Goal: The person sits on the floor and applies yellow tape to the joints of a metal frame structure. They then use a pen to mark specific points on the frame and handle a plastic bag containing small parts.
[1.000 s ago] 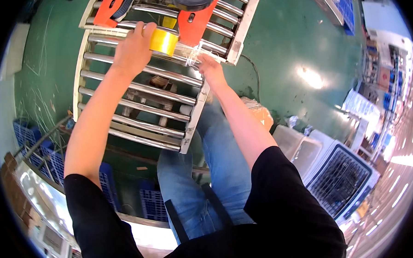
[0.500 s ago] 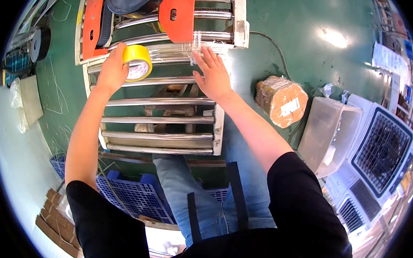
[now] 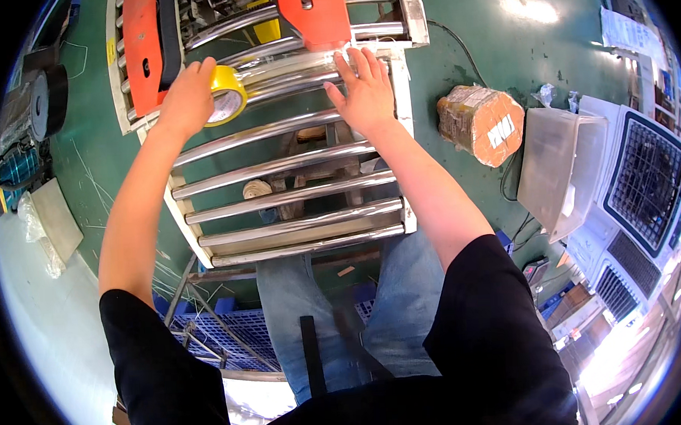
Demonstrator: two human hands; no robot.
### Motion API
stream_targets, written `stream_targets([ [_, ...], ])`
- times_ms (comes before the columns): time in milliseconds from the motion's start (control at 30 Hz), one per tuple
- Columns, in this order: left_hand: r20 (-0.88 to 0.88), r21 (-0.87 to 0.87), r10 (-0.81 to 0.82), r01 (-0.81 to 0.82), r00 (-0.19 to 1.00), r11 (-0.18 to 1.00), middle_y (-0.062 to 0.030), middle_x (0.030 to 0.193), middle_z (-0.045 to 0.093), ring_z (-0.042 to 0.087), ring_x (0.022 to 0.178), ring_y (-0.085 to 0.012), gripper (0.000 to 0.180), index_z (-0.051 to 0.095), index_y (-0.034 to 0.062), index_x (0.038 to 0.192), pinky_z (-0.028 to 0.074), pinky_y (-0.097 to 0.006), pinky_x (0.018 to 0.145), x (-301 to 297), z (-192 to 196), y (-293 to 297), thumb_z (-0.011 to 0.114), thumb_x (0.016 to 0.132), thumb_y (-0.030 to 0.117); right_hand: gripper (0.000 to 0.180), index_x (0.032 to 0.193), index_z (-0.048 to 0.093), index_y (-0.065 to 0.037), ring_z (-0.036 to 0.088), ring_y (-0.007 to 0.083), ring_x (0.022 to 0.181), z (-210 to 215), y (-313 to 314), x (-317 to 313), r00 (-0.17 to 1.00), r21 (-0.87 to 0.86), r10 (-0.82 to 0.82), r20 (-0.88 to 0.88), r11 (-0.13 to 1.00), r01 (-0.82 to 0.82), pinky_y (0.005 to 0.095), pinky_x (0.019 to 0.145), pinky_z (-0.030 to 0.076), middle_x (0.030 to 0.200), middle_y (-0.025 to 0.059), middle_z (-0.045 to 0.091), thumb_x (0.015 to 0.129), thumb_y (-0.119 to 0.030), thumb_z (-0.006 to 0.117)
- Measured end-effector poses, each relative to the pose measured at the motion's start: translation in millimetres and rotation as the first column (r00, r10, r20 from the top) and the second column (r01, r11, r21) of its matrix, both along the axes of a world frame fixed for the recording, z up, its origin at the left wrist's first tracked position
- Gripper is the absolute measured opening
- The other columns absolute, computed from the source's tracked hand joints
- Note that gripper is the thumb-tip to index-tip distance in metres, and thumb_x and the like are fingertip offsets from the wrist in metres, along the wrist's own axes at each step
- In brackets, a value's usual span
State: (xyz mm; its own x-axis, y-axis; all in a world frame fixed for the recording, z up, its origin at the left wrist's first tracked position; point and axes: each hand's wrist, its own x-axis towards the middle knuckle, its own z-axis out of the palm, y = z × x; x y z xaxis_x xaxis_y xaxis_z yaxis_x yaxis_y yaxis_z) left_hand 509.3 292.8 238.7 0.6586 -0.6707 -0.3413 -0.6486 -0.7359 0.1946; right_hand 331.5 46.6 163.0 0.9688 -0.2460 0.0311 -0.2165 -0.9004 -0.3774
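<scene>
**Clear strip (image 3: 285, 67) is lying across a roller conveyor (image 3: 401, 88) between two bare hands**

On the conveyor's left side, a red plate (image 3: 142, 58) is standing beside a black belt (image 3: 169, 38). Just right of them, over the conveyor, the left hand (image 3: 186, 101) is gripping a yellow tape roll (image 3: 229, 96) by its left side, fingers bunched together and curled over it; the thumb is not showing clearly. The roll is tilting, so its labelled face is partly showing.

Rightward along the conveyor's crossbars, the glossy strip is seemingly running from the roll toward the right hand (image 3: 366, 94). That hand is reaching over the conveyor's right part, its fingers slightly spread, thumb apart, pinching nothing visible. Whether the fingertips are pressing on the strip or only hovering is impossible to tell. A second red plate (image 3: 317, 16) is standing just beyond them on the conveyor.

Good handling is probably calling for a steady, straight roll, an even pull along the conveyor's crossbars, and flat fingers smoothing outward, so that the strip is not creasing or folding onto itself. Loose tape is best kept clear of the belt.

Right of the conveyor, a wrapped brown package (image 3: 489, 130) is sitting on the floor.
</scene>
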Motion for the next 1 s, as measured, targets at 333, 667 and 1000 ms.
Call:
stream_targets([
  [333, -0.014, 0.536, -0.195, 0.172, 0.981, 0.826, -0.0128, 0.1, 0.063, 0.062, 0.094, -0.0294, 0.039, 0.05, 0.0036, 0.116, 0.053, -0.04, 0.072, 3, 4, -1, 0.058, 0.077, 0.007, 0.061, 0.134, 0.048, -0.012, 0.03, 0.0324, 0.133, 0, 15, 10, 0.999, -0.087, -0.009, -0.042, 0.996, 0.006, 0.0484, 0.109, 0.023, 0.136, 0.0119, 0.04, 0.085, -0.046, 0.058],
  [667, 0.158, 0.156, -0.339, 0.316, 0.927, 0.936, -0.0094, 0.096, 0.053, 0.059, 0.08, -0.0266, 0.077, 0.036, 0.0379, 0.14, 0.051, -0.037, 0.066, -27, 1, 26, 0.057, 0.077, 0.0, 0.069, 0.14, 0.038, -0.019, 0.027, 0.0341, 0.134, 1, 23, 11, 0.993, -0.124, -0.019, -0.113, 0.992, 0.005, 0.0515, 0.11, 0.02, 0.14, 0.0152, 0.035, 0.082, -0.05, 0.059],
  [1000, -0.097, 0.459, -0.296, 0.306, 0.95, 0.834, -0.0127, 0.091, 0.067, 0.066, 0.084, -0.0271, 0.072, 0.04, 0.0417, 0.138, 0.052, -0.037, 0.072, 20, -5, -18, 0.051, 0.077, 0.004, 0.051, 0.128, 0.054, -0.025, 0.037, 0.0308, 0.123, -1, 34, 25, 0.997, -0.213, -0.079, -0.02, 0.974, 0.073, 0.0519, 0.097, 0.03, 0.13, 0.0138, 0.042, 0.081, -0.043, 0.062],
])
